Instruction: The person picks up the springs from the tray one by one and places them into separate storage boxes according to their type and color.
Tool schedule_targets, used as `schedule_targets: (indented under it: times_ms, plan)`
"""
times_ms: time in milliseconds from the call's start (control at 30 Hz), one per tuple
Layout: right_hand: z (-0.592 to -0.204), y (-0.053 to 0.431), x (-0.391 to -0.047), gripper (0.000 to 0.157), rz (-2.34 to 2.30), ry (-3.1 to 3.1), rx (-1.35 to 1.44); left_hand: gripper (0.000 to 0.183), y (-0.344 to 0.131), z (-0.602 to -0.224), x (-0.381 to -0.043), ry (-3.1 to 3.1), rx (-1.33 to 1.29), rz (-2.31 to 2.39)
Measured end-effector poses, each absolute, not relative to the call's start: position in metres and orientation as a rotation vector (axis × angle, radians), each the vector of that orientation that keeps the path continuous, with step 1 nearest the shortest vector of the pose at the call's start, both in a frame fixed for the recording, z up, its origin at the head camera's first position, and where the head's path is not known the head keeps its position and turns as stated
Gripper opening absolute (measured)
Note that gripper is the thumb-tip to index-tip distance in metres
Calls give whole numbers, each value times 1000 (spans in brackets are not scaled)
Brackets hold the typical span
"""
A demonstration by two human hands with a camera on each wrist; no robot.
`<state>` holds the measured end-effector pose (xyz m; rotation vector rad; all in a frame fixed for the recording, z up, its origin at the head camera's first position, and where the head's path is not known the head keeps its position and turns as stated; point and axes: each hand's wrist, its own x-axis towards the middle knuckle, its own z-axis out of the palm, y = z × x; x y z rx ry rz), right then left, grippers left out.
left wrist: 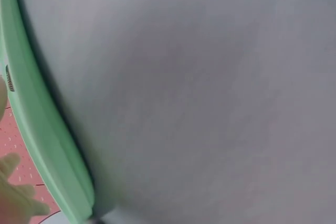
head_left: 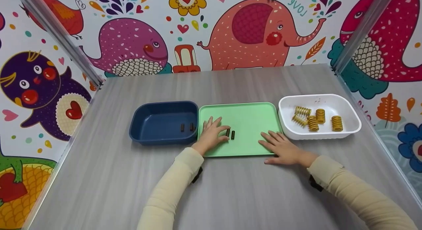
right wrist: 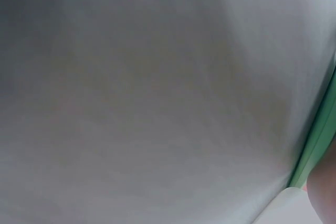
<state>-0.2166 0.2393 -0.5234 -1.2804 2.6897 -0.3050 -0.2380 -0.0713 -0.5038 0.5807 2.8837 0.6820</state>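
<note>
My left hand (head_left: pixel 212 133) is over the left part of the green tray (head_left: pixel 244 116). Its thumb and index finger pinch a small dark spring (head_left: pixel 227 132) by the two ends. A second dark spring (head_left: pixel 232 135) lies just right of it. My right hand (head_left: pixel 282 149) rests with spread fingers on the tray's right front corner and holds nothing. Two more dark springs (head_left: pixel 182 127) lie in the blue bin (head_left: pixel 161 138). In the left wrist view, a dark spring (left wrist: pixel 9 78) shows just past the tray rim (left wrist: pixel 44 135).
To the tray's right stands a white bin (head_left: pixel 324 135) with several yellow springs (head_left: pixel 320 116). The three containers stand side by side on the grey wood-grain table (head_left: pixel 237 190). Printed panels (head_left: pixel 191 58) and metal posts (head_left: pixel 62 35) border the table.
</note>
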Motion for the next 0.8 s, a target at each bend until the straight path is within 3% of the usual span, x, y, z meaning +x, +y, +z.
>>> schedule_targets:
  times_ms: [800]
  plan:
    - [-527, 241, -217, 74, -334, 2718, -1331, 43, -76, -489, -238, 2945, 646, 823]
